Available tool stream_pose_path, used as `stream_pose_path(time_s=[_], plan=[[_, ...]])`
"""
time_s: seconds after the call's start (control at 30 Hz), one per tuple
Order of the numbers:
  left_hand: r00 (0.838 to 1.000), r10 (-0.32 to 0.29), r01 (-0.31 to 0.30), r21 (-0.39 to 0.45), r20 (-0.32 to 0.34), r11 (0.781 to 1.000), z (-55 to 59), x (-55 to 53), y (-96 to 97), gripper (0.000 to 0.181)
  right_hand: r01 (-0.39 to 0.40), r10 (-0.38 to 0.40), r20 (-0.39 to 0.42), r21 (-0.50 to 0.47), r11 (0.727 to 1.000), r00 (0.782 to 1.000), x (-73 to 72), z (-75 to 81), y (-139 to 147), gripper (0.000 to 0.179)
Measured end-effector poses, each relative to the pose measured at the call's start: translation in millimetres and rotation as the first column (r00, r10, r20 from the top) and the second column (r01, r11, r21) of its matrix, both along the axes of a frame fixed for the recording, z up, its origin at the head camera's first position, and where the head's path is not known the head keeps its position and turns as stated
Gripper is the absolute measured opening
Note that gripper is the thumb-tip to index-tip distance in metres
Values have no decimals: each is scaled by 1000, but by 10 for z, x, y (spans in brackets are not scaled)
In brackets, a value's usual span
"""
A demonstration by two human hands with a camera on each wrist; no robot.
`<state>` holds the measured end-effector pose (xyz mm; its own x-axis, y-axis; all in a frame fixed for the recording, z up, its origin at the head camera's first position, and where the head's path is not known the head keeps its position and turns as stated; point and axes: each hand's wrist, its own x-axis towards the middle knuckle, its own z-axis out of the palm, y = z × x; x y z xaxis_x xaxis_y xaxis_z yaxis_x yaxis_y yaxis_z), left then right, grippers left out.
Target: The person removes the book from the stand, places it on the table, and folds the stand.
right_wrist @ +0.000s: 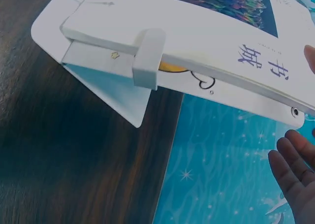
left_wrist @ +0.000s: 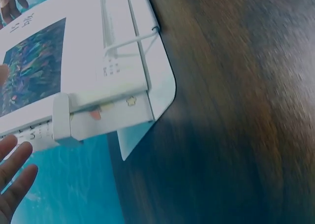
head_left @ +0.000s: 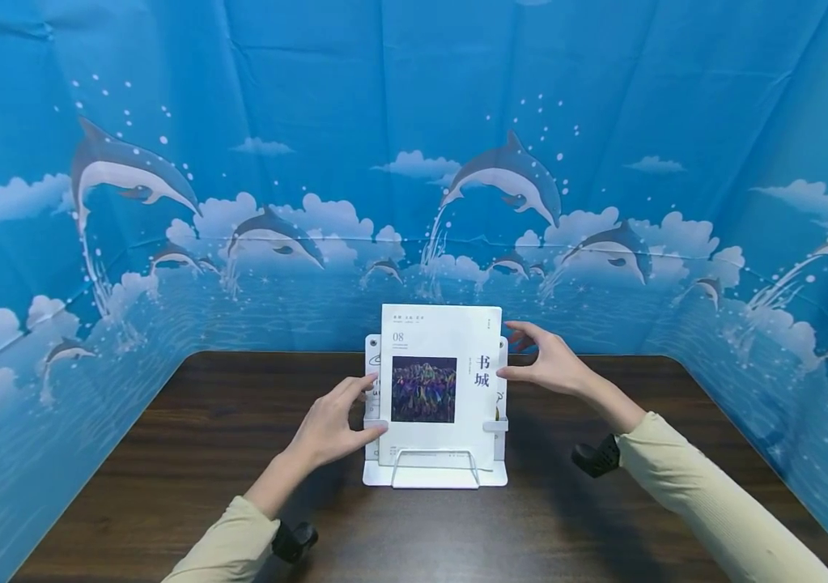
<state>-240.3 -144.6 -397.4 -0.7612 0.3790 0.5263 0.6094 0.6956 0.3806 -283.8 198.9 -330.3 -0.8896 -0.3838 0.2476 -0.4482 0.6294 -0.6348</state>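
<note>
A white book [head_left: 440, 387] with a dark colourful picture and the characters 书城 on its cover stands upright on a white book stand [head_left: 373, 476]. White side clips [right_wrist: 147, 61] lap over its two edges, and a wire bracket [head_left: 435, 486] crosses its foot. My left hand [head_left: 329, 423] is at the book's left side, thumb near the left clip [left_wrist: 61, 118], fingers spread beside the stand. Higher up, on the right side, is my right hand [head_left: 550, 360], with its thumb by the cover's edge and its fingers extended. Neither hand grips the book; whether the thumbs touch it, I cannot tell.
The stand is on a dark wood-grain table [head_left: 166, 486]. A blue dolphin-print cloth [head_left: 355, 97] hangs behind the table and along its sides. Black devices are strapped at the left wrist [head_left: 294, 542] and the right wrist [head_left: 596, 457].
</note>
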Motion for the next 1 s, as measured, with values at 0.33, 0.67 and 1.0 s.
stream_pose_path(time_s=[0.33,0.67,1.0], plan=[[996,89,-91,169,24,981,-50,-38,128,59,39,-43,-36,-97,995,998,-47,3,-105,60],[987,105,-139,331,119,933,-101,-98,228,52,136,-146,-19,-263,955,989,-126,17,-231,44],[981,104,-168,451,163,877,-159,-95,347,43,175,-211,-109,-270,947,971,-101,-20,-302,34]])
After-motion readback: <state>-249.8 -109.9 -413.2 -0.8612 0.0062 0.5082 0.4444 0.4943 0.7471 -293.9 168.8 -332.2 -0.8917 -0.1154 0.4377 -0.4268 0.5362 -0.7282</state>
